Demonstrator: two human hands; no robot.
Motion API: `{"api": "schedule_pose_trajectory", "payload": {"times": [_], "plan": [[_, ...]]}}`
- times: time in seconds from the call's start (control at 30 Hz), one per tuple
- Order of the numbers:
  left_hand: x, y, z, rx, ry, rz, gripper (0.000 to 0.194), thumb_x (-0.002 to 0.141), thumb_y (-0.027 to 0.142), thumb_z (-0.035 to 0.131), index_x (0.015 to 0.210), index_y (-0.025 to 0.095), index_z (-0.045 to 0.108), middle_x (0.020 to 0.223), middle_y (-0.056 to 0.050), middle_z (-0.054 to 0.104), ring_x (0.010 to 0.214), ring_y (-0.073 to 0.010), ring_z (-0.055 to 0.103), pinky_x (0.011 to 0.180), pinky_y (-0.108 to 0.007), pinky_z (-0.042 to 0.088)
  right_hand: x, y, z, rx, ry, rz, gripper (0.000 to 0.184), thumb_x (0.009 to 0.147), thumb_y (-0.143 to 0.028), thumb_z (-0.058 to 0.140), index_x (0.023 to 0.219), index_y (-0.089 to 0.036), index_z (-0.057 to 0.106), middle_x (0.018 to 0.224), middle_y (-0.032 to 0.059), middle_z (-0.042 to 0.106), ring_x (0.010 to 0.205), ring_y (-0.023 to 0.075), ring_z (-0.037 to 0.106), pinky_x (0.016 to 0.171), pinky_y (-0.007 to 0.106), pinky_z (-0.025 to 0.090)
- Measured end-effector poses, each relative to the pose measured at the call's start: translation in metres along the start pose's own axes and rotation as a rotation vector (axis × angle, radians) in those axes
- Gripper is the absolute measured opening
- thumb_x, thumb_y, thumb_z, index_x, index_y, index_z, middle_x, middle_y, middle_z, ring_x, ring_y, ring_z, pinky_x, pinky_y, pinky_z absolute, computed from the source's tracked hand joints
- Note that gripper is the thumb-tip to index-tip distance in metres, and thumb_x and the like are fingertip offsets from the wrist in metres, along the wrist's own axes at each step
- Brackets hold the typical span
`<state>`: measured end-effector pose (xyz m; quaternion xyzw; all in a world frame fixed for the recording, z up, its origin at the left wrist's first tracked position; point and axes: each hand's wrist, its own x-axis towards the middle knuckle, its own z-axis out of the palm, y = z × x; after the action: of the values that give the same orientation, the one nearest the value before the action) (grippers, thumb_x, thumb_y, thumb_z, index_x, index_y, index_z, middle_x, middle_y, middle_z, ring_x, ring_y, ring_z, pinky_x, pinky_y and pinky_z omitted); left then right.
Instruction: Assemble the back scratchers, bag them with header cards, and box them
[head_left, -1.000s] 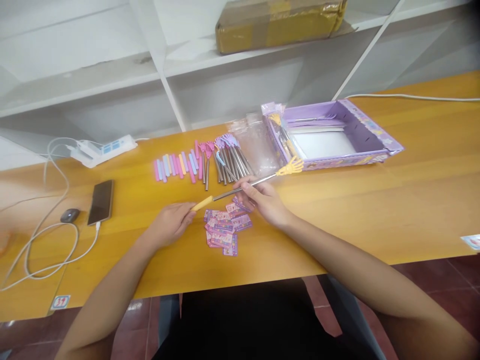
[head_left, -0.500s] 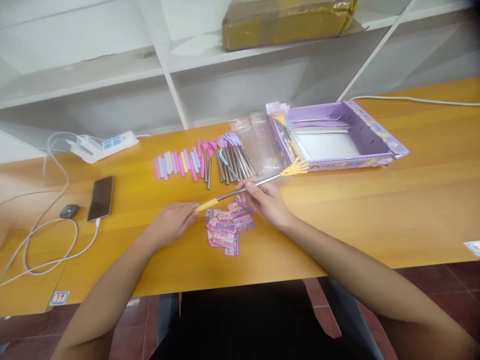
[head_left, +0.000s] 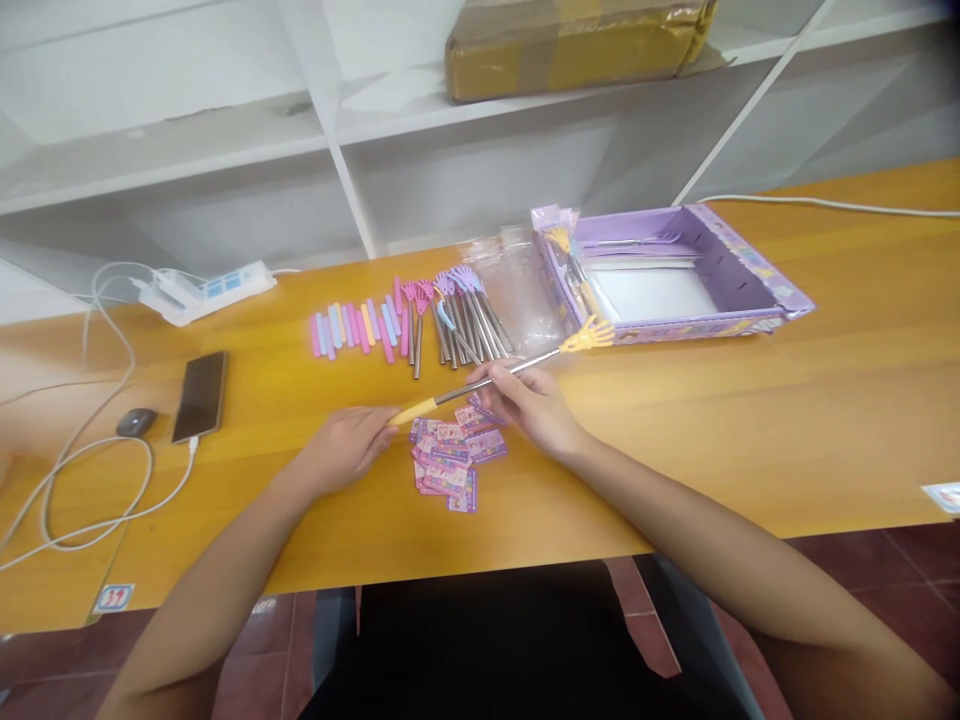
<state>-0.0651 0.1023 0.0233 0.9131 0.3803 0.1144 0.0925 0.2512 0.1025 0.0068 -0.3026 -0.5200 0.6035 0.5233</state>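
Between my hands is a back scratcher (head_left: 459, 391) with a yellow hand-shaped head, a metal rod and a yellow handle, tilted up to the right. My left hand (head_left: 346, 445) is closed on the handle's end. My right hand (head_left: 534, 402) pinches the metal rod near its middle. Below the rod lies a loose pile of small pink and purple printed cards (head_left: 448, 462). Beyond it are several metal rods with pink, blue and purple hand heads (head_left: 466, 318). Several coloured handle tubes (head_left: 358, 327) lie in a row to their left.
An open purple box (head_left: 750, 268) holds bagged back scratchers at its left side. Clear plastic bags (head_left: 525, 290) lie beside it. On the left are a phone (head_left: 200, 397), a mouse (head_left: 137, 423), cables and a power strip (head_left: 210, 292). White shelving with a carton (head_left: 577, 50) stands behind.
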Motion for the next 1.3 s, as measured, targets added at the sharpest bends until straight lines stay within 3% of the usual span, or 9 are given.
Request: {"api": "schedule_pose_trajectory", "payload": {"times": [0.3,0.5,0.7,0.77,0.87,1.0,1.1,1.17,1.3], "plan": [[0.0,0.002,0.003,-0.015,0.019,0.025,0.045,0.118,0.042,0.033,0.131,0.018,0.068,0.109,-0.012,0.081,0.094,-0.0259,0.078,0.086,-0.038,0.06,0.002,0.001,0.0,-0.026,0.02,0.004,0.048,0.103,-0.064,0.068,0.096,-0.018,0.078,0.069,-0.0021,0.063,0.047,0.0074,0.04,0.051,0.029,0.032],[0.002,0.008,0.004,-0.163,-0.072,-0.063,0.041,0.118,0.041,0.03,0.128,0.02,0.063,0.082,-0.003,0.072,0.07,-0.0205,0.069,0.069,-0.031,0.052,0.001,0.002,0.002,-0.014,-0.023,-0.002,0.05,0.105,-0.065,0.064,0.098,-0.018,0.077,0.071,-0.0022,0.062,0.047,0.0072,0.043,0.049,0.027,0.03],[0.006,0.009,0.005,-0.261,-0.067,-0.135,0.037,0.117,0.04,0.033,0.126,0.02,0.063,0.078,-0.001,0.067,0.065,-0.0189,0.064,0.066,-0.03,0.049,0.003,-0.004,0.002,-0.021,-0.079,0.037,0.053,0.105,-0.07,0.06,0.103,-0.019,0.074,0.073,-0.0023,0.061,0.05,0.0085,0.045,0.049,0.027,0.03],[0.006,0.009,0.005,-0.33,-0.057,-0.17,0.038,0.117,0.041,0.032,0.124,0.021,0.063,0.074,0.001,0.065,0.062,-0.0179,0.062,0.064,-0.029,0.048,0.007,-0.009,0.001,-0.016,-0.026,0.046,0.055,0.104,-0.074,0.059,0.11,-0.021,0.074,0.069,-0.0038,0.055,0.05,0.0099,0.043,0.049,0.028,0.028],[0.007,0.008,0.003,-0.42,-0.038,-0.214,0.039,0.117,0.044,0.03,0.12,0.022,0.063,0.07,0.004,0.061,0.059,-0.0165,0.059,0.063,-0.028,0.048,0.014,-0.022,-0.002,0.054,0.183,-0.041,0.057,0.102,-0.078,0.058,0.118,-0.024,0.072,0.066,-0.0069,0.041,0.049,0.0105,0.029,0.048,0.029,0.022],[0.01,0.012,-0.015,-0.436,-0.078,-0.215,0.039,0.116,0.047,0.033,0.109,0.023,0.062,0.07,0.004,0.061,0.06,-0.016,0.059,0.063,-0.028,0.048,0.017,-0.041,-0.011,0.131,0.366,-0.151,0.049,0.101,-0.074,0.062,0.106,-0.026,0.073,0.071,-0.0059,0.036,0.05,0.0094,0.018,0.048,0.031,0.018],[0.008,0.025,-0.035,-0.372,-0.117,-0.224,0.039,0.116,0.048,0.035,0.097,0.024,0.06,0.072,0.003,0.062,0.063,-0.0169,0.061,0.063,-0.029,0.047,0.01,-0.053,-0.021,0.077,0.386,-0.137,0.048,0.101,-0.072,0.063,0.098,-0.025,0.075,0.071,-0.0043,0.036,0.05,0.0097,0.016,0.049,0.031,0.017],[0.0,0.04,-0.047,-0.322,-0.127,-0.249,0.039,0.116,0.048,0.037,0.096,0.024,0.06,0.077,0.002,0.065,0.066,-0.0175,0.063,0.063,-0.03,0.047,0.001,-0.057,-0.025,0.062,0.352,-0.095,0.057,0.101,-0.078,0.057,0.093,-0.024,0.075,0.069,-0.0035,0.036,0.05,0.0104,0.019,0.049,0.032,0.018],[-0.033,0.073,-0.049,-0.343,-0.145,-0.301,0.038,0.117,0.048,0.039,0.106,0.025,0.067,0.089,0.0,0.073,0.074,-0.0182,0.068,0.068,-0.03,0.052,-0.025,-0.058,-0.024,0.08,0.354,-0.067,0.069,0.102,-0.082,0.047,0.085,-0.022,0.076,0.064,-0.0035,0.032,0.049,0.011,0.022,0.049,0.033,0.021]]}}
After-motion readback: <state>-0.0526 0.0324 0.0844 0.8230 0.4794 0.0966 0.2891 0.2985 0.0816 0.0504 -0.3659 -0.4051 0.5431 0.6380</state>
